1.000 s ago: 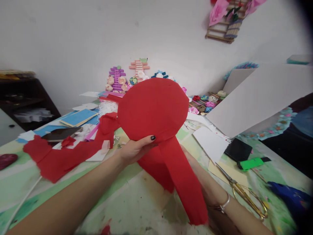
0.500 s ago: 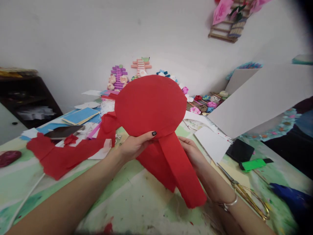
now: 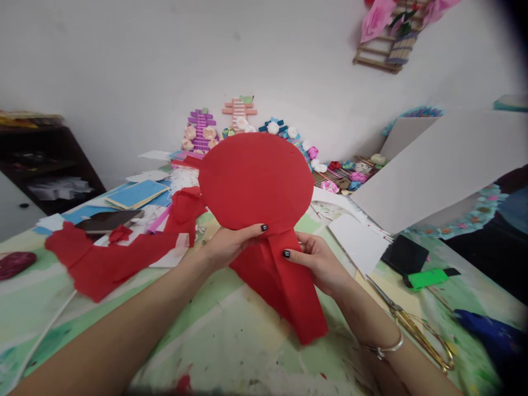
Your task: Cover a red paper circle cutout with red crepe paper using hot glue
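Left hand pinches lower edge of red disc; right hand clamps red strip hanging below. Disc upright above desk. Strip could crease or tear if right hand pulls hard sideways.

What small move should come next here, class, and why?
Probably press the top of the red strip along the lower edge of the red disc with the right hand: that hand grips the strip just below the disc, the left hand holds the disc near its lower edge, and the strip slants downward from there.
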### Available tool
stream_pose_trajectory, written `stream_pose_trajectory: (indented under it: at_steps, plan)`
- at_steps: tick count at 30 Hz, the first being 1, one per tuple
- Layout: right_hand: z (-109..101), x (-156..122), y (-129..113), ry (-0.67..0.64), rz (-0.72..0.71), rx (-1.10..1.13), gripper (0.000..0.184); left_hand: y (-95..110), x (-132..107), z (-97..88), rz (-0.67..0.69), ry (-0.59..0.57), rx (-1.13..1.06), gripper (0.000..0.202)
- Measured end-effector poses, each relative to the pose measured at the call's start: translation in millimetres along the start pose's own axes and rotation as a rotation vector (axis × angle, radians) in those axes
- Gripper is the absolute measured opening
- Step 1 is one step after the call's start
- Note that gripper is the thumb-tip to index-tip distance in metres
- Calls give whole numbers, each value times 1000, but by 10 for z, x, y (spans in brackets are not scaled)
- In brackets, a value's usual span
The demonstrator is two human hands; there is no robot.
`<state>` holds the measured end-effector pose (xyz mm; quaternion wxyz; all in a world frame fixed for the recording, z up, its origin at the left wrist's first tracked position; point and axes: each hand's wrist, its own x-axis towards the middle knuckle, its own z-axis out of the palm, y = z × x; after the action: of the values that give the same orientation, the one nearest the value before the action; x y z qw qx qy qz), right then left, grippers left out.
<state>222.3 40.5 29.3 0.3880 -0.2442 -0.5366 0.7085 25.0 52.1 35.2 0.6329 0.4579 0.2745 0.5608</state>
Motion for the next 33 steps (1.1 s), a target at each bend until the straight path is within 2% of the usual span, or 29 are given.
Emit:
stream_pose_trajectory:
  at_steps: [7,13,16,20,26,33]
  plan:
    - [-9,0,24,18,-7,17,35,-9,-6,8,5,67,-22,46]
    - [-12,1,23,19,-44,10,36,3,-18,2,-79,-162,61,37]
    - [4,-4,13,15,-51,5,40,-11,-26,33,-60,-188,86,36]
    - [49,-3,30,34,-68,-22,48,-81,-43,103,2,-153,52,43]
    - [82,8,120,74,-95,-41,50,-150,-76,192,52,38,-50,43]
    - [86,7,120,93,-93,23,48,-109,-57,137,5,24,-101,26]
